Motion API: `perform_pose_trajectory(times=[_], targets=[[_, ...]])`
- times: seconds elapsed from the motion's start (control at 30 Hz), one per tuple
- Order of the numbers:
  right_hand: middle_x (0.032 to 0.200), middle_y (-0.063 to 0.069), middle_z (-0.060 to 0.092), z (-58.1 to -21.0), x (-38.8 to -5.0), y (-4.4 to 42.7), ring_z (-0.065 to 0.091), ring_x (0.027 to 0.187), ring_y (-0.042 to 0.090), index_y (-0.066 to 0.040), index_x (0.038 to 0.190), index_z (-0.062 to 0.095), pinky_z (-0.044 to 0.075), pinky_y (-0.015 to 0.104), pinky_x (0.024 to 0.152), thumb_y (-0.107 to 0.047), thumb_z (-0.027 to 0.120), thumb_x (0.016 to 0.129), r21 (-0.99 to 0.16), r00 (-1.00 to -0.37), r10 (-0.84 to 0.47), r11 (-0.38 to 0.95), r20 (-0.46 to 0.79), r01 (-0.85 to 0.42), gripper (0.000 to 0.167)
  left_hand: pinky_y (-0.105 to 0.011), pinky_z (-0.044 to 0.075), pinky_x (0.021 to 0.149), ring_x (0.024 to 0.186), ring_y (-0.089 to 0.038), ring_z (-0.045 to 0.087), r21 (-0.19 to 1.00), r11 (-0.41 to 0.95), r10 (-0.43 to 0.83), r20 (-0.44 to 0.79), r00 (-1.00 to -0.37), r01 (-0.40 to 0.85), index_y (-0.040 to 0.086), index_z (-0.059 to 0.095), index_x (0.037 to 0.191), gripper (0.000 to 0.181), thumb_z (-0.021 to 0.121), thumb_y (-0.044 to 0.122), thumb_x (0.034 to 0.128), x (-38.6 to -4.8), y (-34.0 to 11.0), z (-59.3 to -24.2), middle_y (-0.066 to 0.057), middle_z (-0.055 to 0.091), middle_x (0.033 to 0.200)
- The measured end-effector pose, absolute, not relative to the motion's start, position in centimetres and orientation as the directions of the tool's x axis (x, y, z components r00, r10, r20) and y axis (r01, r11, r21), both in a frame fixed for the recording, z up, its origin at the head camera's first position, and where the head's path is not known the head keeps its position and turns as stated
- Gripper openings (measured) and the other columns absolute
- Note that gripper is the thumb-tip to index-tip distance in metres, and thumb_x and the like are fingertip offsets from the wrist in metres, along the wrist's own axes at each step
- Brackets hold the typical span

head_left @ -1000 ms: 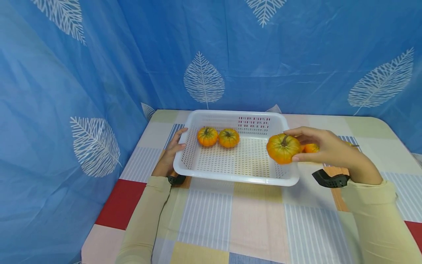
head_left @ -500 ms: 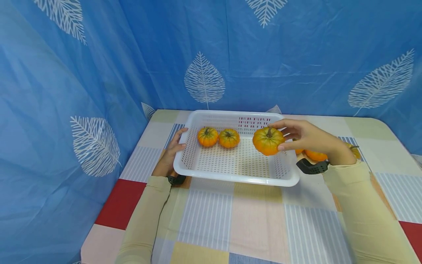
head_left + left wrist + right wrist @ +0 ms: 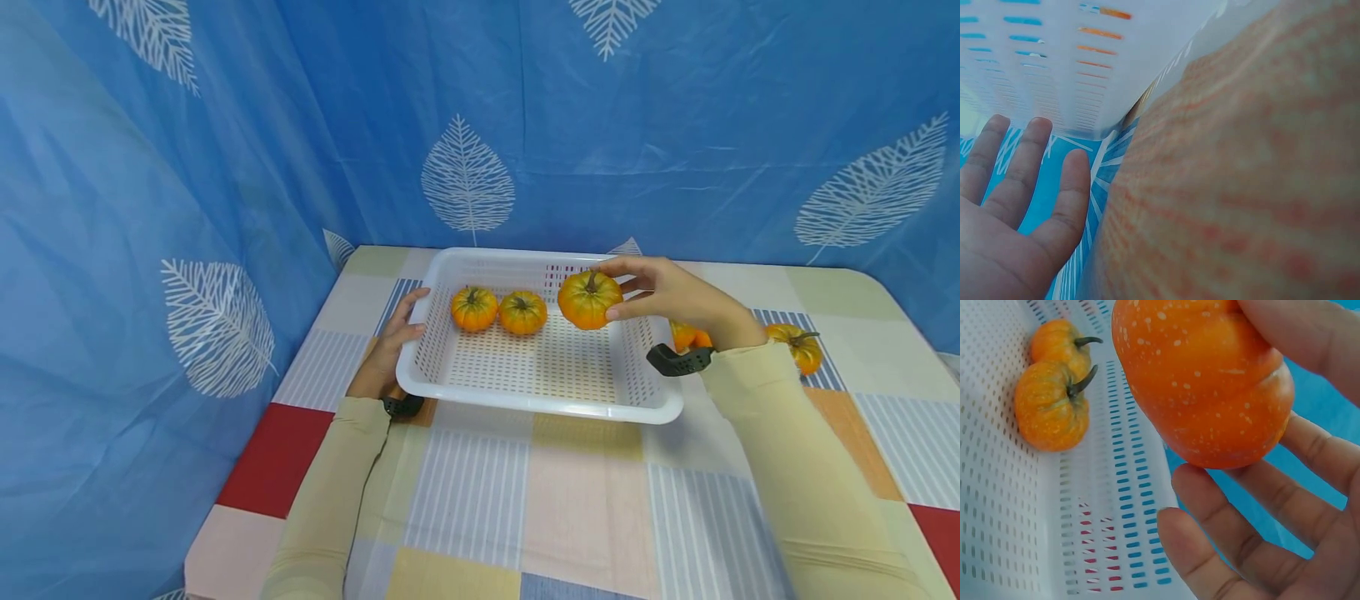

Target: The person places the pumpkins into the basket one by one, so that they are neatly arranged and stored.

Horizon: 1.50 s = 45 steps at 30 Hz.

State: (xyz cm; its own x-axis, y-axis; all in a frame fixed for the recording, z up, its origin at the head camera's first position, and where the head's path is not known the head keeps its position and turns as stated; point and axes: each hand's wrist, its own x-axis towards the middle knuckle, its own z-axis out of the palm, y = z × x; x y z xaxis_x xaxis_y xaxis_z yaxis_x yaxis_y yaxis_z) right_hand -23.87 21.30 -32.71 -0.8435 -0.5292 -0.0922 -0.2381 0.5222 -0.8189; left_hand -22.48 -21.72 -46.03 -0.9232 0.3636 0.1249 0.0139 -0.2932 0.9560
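Observation:
My right hand (image 3: 671,293) holds a small orange pumpkin (image 3: 589,300) with a brown stem between thumb and fingers, over the right half of a white perforated plastic basket (image 3: 540,408). The right wrist view shows the held pumpkin (image 3: 1204,381) up close, speckled orange underneath. Inside the basket, two more pumpkins sit side by side at the back left: one pumpkin (image 3: 474,309) near the left wall, the other pumpkin (image 3: 522,312) just right of it. My left hand (image 3: 386,354) touches the basket's left end. Its fingers (image 3: 1022,169) look fairly straight in the left wrist view.
Right of the basket, a pumpkin (image 3: 799,347) lies on the checked tablecloth (image 3: 585,508). Other orange pumpkins (image 3: 686,336) are partly hidden behind my right wrist. A blue curtain (image 3: 562,167) with white leaf prints hangs behind the table and along its left side.
My right hand has carried the pumpkin left and a little away from me, from the basket's right edge to over its inside. My left hand stays at the basket's left end.

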Motion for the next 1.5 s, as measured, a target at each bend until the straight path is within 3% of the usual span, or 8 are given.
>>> perform_pose_trajectory(times=[0.13, 0.27, 0.5, 0.7, 0.9, 1.23, 1.5], targets=[[0.162, 0.025, 0.047, -33.0, -24.8, 20.9, 0.058, 0.135, 0.044, -0.002, 0.16, 0.048, 0.055, 0.041, 0.105, -0.012, 0.081, 0.097, -0.825, -0.85, -0.507, 0.535, -0.142, -0.181, 0.071, -0.036, 0.059, 0.093, 0.125, -0.034, 0.049, 0.954, -0.299, 0.369, 0.133, -0.92, 0.018, 0.034, 0.041, 0.146, 0.055, 0.045, 0.012, 0.0953, -22.6, -21.8, -46.1, -0.022, 0.019, 0.171], [0.162, 0.025, 0.046, -33.4, -25.6, 20.5, 0.053, 0.14, 0.047, -0.002, 0.159, 0.048, 0.044, 0.06, 0.116, -0.013, 0.082, 0.096, -0.823, -0.856, -0.482, 0.552, -0.186, -0.132, 0.072, -0.035, 0.059, 0.091, 0.123, -0.033, 0.05, 0.951, -0.308, 0.374, 0.149, -0.915, 0.029, 0.034, 0.043, 0.144, 0.055, 0.044, 0.011, 0.0945, -22.7, -21.8, -46.1, -0.024, 0.017, 0.171], [0.162, 0.028, 0.043, -33.7, -26.4, 20.1, 0.05, 0.142, 0.05, -0.001, 0.159, 0.048, 0.033, 0.07, 0.12, -0.016, 0.082, 0.096, -0.805, -0.856, -0.458, 0.586, -0.24, -0.088, 0.073, -0.035, 0.056, 0.093, 0.127, -0.036, 0.046, 0.968, -0.251, 0.368, 0.115, -0.923, 0.02, 0.027, 0.035, 0.152, 0.058, 0.043, 0.013, 0.0957, -22.5, -21.8, -45.9, -0.023, 0.017, 0.173], [0.161, 0.03, 0.042, -34.1, -27.0, 19.8, 0.044, 0.144, 0.049, 0.0, 0.158, 0.047, 0.03, 0.07, 0.121, -0.017, 0.082, 0.096, -0.795, -0.851, -0.461, 0.6, -0.252, -0.089, 0.073, -0.036, 0.056, 0.093, 0.132, -0.042, 0.042, 0.974, -0.224, 0.357, 0.096, -0.929, 0.015, 0.024, 0.031, 0.155, 0.061, 0.043, 0.014, 0.0959, -22.3, -21.7, -45.8, -0.02, 0.016, 0.175], [0.159, 0.033, 0.044, -34.8, -27.6, 19.4, 0.04, 0.145, 0.049, 0.003, 0.157, 0.048, 0.031, 0.07, 0.12, -0.017, 0.081, 0.095, -0.781, -0.849, -0.456, 0.618, -0.265, -0.088, 0.073, -0.035, 0.057, 0.092, 0.126, -0.038, 0.047, 0.973, -0.23, 0.365, 0.1, -0.926, 0.015, 0.026, 0.033, 0.153, 0.06, 0.043, 0.015, 0.0958, -22.4, -21.9, -45.9, -0.022, 0.018, 0.173], [0.159, 0.035, 0.044, -35.1, -28.3, 18.2, 0.047, 0.142, 0.05, 0.003, 0.156, 0.049, 0.05, 0.06, 0.109, -0.018, 0.082, 0.094, -0.72, -0.85, -0.416, 0.691, -0.324, -0.064, 0.074, -0.035, 0.058, 0.092, 0.124, -0.034, 0.049, 0.972, -0.236, 0.359, 0.09, -0.929, 0.003, 0.027, 0.033, 0.153, 0.061, 0.045, 0.015, 0.0949, -22.6, -21.9, -45.9, -0.022, 0.02, 0.171], [0.16, 0.036, 0.042, -35.5, -28.7, 17.4, 0.05, 0.141, 0.05, 0.003, 0.157, 0.047, 0.053, 0.057, 0.107, -0.016, 0.082, 0.094, -0.69, -0.846, -0.371, 0.724, -0.384, -0.005, 0.074, -0.036, 0.059, 0.092, 0.124, -0.035, 0.049, 0.971, -0.241, 0.358, 0.088, -0.93, -0.001, 0.026, 0.033, 0.153, 0.061, 0.045, 0.015, 0.0949, -22.5, -21.7, -45.8, -0.02, 0.02, 0.172]])
